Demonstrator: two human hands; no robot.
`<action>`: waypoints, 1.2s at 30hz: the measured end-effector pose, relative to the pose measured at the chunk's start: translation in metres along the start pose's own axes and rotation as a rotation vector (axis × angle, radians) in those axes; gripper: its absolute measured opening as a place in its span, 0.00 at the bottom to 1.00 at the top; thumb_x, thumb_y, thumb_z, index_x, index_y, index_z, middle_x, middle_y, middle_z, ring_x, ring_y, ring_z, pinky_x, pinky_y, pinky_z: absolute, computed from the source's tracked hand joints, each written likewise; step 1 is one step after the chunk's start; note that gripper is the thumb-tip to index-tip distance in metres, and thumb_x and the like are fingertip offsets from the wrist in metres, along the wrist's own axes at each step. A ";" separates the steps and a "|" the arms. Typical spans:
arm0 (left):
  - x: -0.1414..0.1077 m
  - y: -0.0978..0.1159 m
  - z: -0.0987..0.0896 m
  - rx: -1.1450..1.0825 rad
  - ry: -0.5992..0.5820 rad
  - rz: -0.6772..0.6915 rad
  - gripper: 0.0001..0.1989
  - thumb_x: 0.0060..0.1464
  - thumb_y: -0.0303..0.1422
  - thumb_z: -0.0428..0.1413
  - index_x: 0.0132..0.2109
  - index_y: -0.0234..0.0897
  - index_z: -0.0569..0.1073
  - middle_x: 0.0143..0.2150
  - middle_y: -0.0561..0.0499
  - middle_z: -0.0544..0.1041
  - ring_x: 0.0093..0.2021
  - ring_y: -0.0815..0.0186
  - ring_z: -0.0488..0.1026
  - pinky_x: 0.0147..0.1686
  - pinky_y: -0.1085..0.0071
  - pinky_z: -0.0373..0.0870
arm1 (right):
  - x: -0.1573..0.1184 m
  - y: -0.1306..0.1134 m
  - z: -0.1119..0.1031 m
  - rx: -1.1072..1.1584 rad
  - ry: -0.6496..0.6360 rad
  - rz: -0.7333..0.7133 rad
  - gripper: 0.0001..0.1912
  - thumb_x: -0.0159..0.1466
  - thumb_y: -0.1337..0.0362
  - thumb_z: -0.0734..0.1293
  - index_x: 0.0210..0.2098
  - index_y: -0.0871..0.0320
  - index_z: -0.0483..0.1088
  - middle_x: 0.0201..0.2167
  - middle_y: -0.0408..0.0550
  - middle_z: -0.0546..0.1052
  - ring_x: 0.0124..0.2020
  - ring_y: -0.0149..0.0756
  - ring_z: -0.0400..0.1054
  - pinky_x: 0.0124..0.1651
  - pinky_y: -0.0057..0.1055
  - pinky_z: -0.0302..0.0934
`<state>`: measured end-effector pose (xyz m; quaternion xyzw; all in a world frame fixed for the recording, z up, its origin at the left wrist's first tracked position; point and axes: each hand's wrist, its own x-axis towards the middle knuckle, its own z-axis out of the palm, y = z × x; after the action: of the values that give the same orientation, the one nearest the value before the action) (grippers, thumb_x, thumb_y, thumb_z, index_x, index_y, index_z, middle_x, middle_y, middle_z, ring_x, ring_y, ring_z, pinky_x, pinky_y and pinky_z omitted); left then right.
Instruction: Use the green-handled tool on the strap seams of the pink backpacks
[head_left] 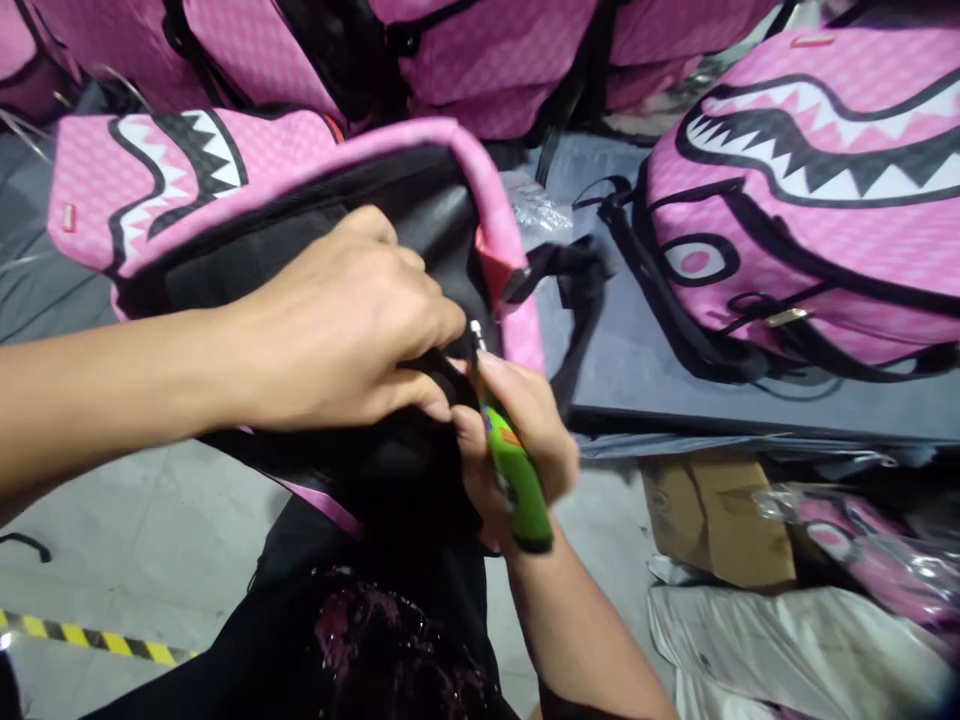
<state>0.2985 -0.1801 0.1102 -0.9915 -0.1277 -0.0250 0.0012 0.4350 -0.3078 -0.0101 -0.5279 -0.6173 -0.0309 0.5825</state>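
A pink backpack (pixel 442 132) with a black lining lies open across my lap and the table edge, its shark-mouth print at the far left. My left hand (pixel 360 310) reaches over the opening, thumb and fingers pinching the black lining (pixel 390 470). Close beside it, my right hand (pixel 525 420) is closed around a green-handled tool (pixel 521 485) with an orange mark and a slim metal tip pointing up and away. Its exact kind is unclear. My right fingertips meet the cloth by my left thumb. A black strap (pixel 581 300) hangs at the bag's right side.
Another pink shark-print backpack (pixel 810 220) stands on the grey table (pixel 622 360) at right. More pink bags (pixel 495 60) line the back. Below the table are a cardboard box (pixel 720 515) and a plastic-wrapped pink bag (pixel 862 550). Yellow-black tape (pixel 90 637) marks the floor.
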 end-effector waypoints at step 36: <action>0.021 -0.017 0.126 0.100 -0.113 -0.132 0.65 0.40 0.41 0.71 0.73 0.36 0.38 0.73 0.28 0.48 0.70 0.39 0.52 0.65 0.45 0.50 | -0.067 0.038 0.020 0.066 -0.119 0.285 0.14 0.66 0.61 0.65 0.51 0.55 0.68 0.37 0.50 0.80 0.33 0.40 0.77 0.34 0.34 0.73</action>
<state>0.3204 -0.1570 -0.0150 -0.9794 -0.1938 0.0376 0.0420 0.4316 -0.3193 -0.0893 -0.5916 -0.5703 0.1033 0.5604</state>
